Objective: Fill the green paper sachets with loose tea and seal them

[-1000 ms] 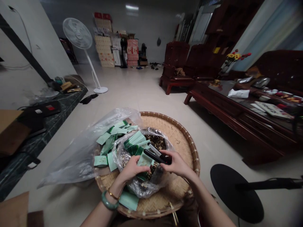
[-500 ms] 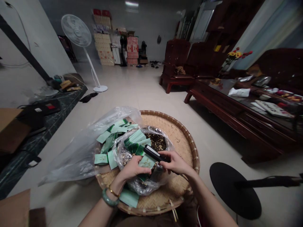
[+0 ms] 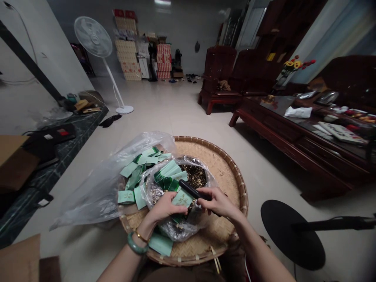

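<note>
My left hand [image 3: 168, 207] pinches a light-green paper packet [image 3: 182, 199] with a gold print, over an opened clear plastic bag [image 3: 179, 234]. In my right hand [image 3: 216, 200] is a black hair straightener [image 3: 192, 190], its arms closed together at the packet's upper edge; whether they clamp it I cannot tell. Inside the bag lies a dark and pale loose dried mix [image 3: 195, 175], with a fanned stack of green packets [image 3: 169, 173] on top. More green packets [image 3: 135, 176] are heaped to the left. The bag stands on a round woven bamboo tray [image 3: 227, 172].
A large clear plastic bag [image 3: 96, 188] spreads past the tray's left side. At right are a black round stand base [image 3: 289, 233] and a dark wooden table [image 3: 282, 152]. A white fan [image 3: 94, 37] stands further back. Cardboard boxes [image 3: 14, 164] sit at left; thin sticks [image 3: 216, 260] lie at the tray's front rim.
The hair straightener's arms have closed; its pale inner plate showed before and is now hidden. Both hands stay in nearly the same place, with the packet still in my left hand.
</note>
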`<state>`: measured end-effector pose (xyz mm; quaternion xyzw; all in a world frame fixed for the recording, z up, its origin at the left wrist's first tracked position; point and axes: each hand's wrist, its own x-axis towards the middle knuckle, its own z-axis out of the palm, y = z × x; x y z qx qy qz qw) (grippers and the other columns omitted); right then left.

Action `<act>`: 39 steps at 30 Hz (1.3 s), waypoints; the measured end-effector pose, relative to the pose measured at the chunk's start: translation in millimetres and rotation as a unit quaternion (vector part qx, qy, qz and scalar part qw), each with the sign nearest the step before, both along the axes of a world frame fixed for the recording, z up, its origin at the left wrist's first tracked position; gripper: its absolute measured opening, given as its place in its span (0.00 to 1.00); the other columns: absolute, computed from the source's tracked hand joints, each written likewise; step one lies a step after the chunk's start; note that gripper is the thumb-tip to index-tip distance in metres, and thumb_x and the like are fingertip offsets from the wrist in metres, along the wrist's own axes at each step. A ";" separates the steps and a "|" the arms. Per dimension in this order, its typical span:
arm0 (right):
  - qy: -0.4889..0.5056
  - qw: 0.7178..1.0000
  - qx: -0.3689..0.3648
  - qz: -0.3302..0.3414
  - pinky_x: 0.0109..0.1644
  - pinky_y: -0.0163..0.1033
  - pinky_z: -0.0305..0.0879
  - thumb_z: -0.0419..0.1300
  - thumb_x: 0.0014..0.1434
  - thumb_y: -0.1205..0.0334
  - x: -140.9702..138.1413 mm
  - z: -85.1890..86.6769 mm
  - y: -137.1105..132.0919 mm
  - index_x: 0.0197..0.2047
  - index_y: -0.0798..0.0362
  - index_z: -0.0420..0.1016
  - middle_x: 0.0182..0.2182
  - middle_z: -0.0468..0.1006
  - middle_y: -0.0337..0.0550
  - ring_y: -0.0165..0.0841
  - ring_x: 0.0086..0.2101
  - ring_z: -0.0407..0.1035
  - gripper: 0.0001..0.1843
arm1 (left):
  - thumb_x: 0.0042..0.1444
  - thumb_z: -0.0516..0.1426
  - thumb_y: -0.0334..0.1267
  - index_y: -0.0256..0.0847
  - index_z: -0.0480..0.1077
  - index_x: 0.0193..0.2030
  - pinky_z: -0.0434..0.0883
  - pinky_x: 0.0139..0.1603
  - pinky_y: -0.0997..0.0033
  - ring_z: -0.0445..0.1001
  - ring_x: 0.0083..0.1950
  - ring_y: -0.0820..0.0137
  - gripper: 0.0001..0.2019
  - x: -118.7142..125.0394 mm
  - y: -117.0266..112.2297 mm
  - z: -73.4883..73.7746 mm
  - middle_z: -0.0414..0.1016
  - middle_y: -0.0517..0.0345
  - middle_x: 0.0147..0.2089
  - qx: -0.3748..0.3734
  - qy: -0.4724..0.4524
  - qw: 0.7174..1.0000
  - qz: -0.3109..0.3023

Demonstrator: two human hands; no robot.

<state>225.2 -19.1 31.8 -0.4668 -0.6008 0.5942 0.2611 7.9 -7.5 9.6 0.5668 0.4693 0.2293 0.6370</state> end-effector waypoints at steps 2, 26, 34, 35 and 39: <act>0.024 0.999 -0.026 -0.002 0.19 0.28 0.62 0.59 0.51 0.61 3.9 0.5 2.8 0.46 0.54 0.76 0.23 0.76 0.36 0.25 0.18 0.67 0.18 | 0.35 0.68 0.38 0.32 0.75 0.29 0.67 0.31 0.73 0.73 0.29 0.68 0.14 -1.7 0.9 -0.8 0.78 0.56 0.27 0.010 0.007 1.000 -0.002; 0.022 0.942 0.278 -0.188 0.33 0.37 0.65 0.62 0.55 0.56 -49.1 -9.6 -7.1 0.26 0.51 0.76 0.24 0.75 0.41 0.33 0.28 0.68 0.10 | 0.41 0.64 0.42 0.36 0.75 0.35 0.70 0.37 0.71 0.73 0.35 0.65 0.14 10.3 -10.7 7.5 0.78 0.57 0.33 0.131 -0.031 0.983 0.125; 0.097 0.964 0.141 -0.202 0.33 0.38 0.65 0.63 0.52 0.55 -49.1 -13.2 -14.2 0.38 0.51 0.75 0.26 0.75 0.39 0.34 0.28 0.69 0.11 | 0.50 0.57 0.52 0.37 0.77 0.28 0.70 0.36 0.70 0.75 0.34 0.62 0.19 11.5 -15.9 16.4 0.80 0.52 0.30 0.155 -0.044 0.964 0.210; 0.124 0.962 0.119 -0.212 0.33 0.37 0.66 0.64 0.50 0.55 -50.2 -15.5 -14.8 0.42 0.50 0.72 0.26 0.74 0.38 0.33 0.28 0.69 0.16 | 0.50 0.57 0.54 0.37 0.77 0.28 0.70 0.37 0.69 0.75 0.34 0.62 0.20 12.2 -16.8 16.1 0.80 0.52 0.31 0.151 -0.048 0.963 0.217; 0.187 0.946 0.097 -0.245 0.34 0.36 0.66 0.67 0.46 0.55 -54.6 -23.4 -14.0 0.45 0.50 0.66 0.27 0.74 0.37 0.32 0.28 0.69 0.24 | 0.51 0.56 0.57 0.36 0.77 0.33 0.72 0.41 0.67 0.76 0.37 0.60 0.23 13.9 -17.7 14.0 0.81 0.50 0.35 0.122 -0.082 0.967 0.207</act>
